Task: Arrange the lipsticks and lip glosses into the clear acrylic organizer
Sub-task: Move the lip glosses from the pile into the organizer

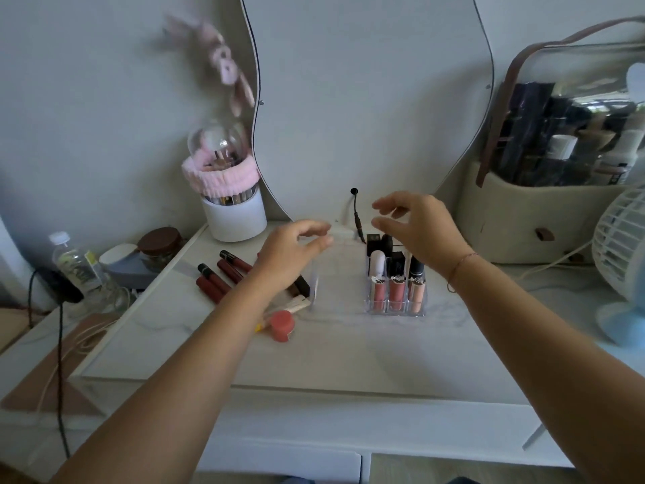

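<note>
A clear acrylic organizer (396, 303) stands at the table's middle with three pink lip glosses in its front row and several black and white lipsticks behind. My right hand (419, 232) hovers just above its back row, fingers spread and holding nothing. My left hand (296, 253) hovers to the left, fingers curled and apart, over a second clear acrylic wall (316, 286) that is hard to make out. Dark red lip glosses (218, 279) lie loose to the left. A dark lipstick (301, 286), a white tube (296, 303) and a pink-capped item (281, 324) lie under my left forearm.
A white brush holder (234, 218) with a pink headband stands at the back left, beside a brown-lidded jar (160, 244) and a water bottle (76, 263). A black cable (357, 218) hangs by the mirror. A cosmetics bag (544, 204) and a fan (621, 246) fill the right.
</note>
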A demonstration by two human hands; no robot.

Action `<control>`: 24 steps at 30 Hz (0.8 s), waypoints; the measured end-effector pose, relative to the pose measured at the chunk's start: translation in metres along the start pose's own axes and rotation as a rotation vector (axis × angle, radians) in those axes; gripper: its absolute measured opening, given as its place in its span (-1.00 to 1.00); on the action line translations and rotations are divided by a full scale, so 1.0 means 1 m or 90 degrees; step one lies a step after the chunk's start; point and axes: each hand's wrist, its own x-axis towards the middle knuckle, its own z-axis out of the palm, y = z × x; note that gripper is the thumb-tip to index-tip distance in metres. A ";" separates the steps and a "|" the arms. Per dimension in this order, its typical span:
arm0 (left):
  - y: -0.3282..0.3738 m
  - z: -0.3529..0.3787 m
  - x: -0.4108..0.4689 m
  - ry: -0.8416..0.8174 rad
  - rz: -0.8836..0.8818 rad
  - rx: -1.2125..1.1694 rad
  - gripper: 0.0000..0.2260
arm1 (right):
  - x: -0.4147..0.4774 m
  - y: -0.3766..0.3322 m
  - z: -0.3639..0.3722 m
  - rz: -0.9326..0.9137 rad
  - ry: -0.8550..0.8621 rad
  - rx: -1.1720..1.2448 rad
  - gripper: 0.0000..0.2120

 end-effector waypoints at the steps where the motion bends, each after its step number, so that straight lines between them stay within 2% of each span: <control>1: -0.008 -0.015 -0.010 0.017 -0.006 0.000 -0.80 | -0.002 -0.011 0.001 -0.018 0.011 0.019 -0.74; 5: -0.044 -0.068 -0.058 0.074 -0.071 -0.013 -0.86 | -0.020 -0.055 0.023 -0.070 -0.060 0.079 -0.72; 8: -0.064 -0.085 -0.094 0.082 -0.094 0.019 -0.82 | -0.043 -0.076 0.055 -0.092 -0.152 0.092 -0.71; 11: -0.074 -0.082 -0.120 0.065 -0.064 0.098 -0.71 | -0.067 -0.081 0.088 -0.112 -0.214 0.045 -0.68; 16: -0.076 -0.062 -0.135 0.055 -0.034 0.165 -0.60 | -0.089 -0.074 0.118 -0.086 -0.212 0.007 -0.63; 24: -0.075 -0.068 -0.132 0.093 -0.061 0.103 -0.65 | -0.087 -0.067 0.123 -0.100 -0.164 0.006 -0.67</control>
